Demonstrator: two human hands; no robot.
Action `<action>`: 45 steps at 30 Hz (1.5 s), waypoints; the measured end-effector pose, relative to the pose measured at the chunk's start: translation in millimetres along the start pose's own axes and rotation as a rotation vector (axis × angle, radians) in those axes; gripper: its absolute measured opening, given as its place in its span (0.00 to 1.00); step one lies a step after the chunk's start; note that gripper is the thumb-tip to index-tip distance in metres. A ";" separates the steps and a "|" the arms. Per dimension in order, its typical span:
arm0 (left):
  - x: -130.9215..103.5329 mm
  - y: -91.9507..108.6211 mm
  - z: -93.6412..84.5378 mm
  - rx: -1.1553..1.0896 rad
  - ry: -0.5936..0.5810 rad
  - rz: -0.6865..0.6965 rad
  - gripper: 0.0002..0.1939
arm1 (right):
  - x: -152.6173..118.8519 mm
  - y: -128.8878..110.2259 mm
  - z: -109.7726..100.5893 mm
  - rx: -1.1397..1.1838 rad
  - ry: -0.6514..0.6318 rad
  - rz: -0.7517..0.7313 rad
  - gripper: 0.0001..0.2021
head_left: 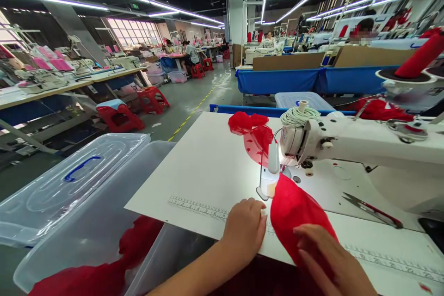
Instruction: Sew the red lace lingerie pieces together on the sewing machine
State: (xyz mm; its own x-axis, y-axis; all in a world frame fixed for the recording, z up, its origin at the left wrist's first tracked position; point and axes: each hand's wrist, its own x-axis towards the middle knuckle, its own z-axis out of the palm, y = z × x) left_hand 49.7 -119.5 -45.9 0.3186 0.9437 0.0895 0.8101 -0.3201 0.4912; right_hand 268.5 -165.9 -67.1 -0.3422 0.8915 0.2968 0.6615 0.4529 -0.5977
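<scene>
My right hand [326, 259] is wrapped round a piece of red fabric [298, 208], whose upper tip reaches the needle area of a white sewing machine [357, 143]. Left of the fabric, my left hand [244, 226] rests over the table's front edge with its fingers curled together. What those fingers hold, if anything, cannot be made out. Several red fabric pieces [243, 122] lie on the white table [187, 166] behind the machine's needle. Thread snips [374, 210] with a red handle lie right of the needle, on the machine bed.
A clear plastic bin [86, 226] holding red cloth [138, 240] stands at the left, its lid [79, 175] beside it. A printed ruler [197, 207] runs along the table front. A red thread cone [421, 55] stands behind the machine. Red stools [120, 118] and other workers are farther off.
</scene>
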 end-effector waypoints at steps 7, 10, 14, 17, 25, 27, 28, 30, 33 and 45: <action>16.3 3.4 0.1 -0.303 -0.054 0.029 0.10 | 21.2 14.6 18.7 0.226 0.270 0.415 0.16; 19.6 6.7 -4.7 -0.542 -0.034 -0.009 0.12 | 21.2 20.8 0.5 0.639 0.346 0.710 0.22; 36.5 20.8 -6.9 -0.726 -0.131 -0.150 0.08 | 21.9 21.0 -7.9 0.642 0.357 0.700 0.22; 50.9 28.4 -3.9 -0.796 -0.239 -0.203 0.13 | 21.2 12.9 4.0 0.362 0.264 0.395 0.13; 57.9 9.9 1.0 -0.780 -0.257 -0.282 0.21 | 33.6 28.7 7.0 0.127 0.157 0.169 0.11; 56.7 8.7 1.5 -0.866 -0.314 -0.315 0.17 | 48.7 40.5 2.1 0.083 0.292 0.368 0.21; 56.2 9.9 1.5 -0.920 -0.343 -0.330 0.13 | 57.3 44.4 1.1 0.085 0.331 0.461 0.24; 54.9 14.5 1.3 -1.030 -0.387 -0.364 0.09 | 73.8 46.8 1.7 0.100 0.314 0.493 0.22; 52.6 21.3 0.4 -1.155 -0.425 -0.415 0.13 | 90.4 39.9 3.6 0.200 0.236 0.492 0.18; 47.4 19.4 -3.5 -0.838 -0.353 -0.364 0.20 | 107.1 22.2 -24.7 0.692 -0.094 0.619 0.21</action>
State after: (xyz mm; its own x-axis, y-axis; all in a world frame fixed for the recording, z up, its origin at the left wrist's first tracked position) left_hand 78.8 -80.6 -29.1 0.3578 0.8498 -0.3869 0.3200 0.2777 0.9058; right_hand 263.0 -60.2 -30.1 -0.1345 0.9545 -0.2662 0.2100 -0.2351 -0.9490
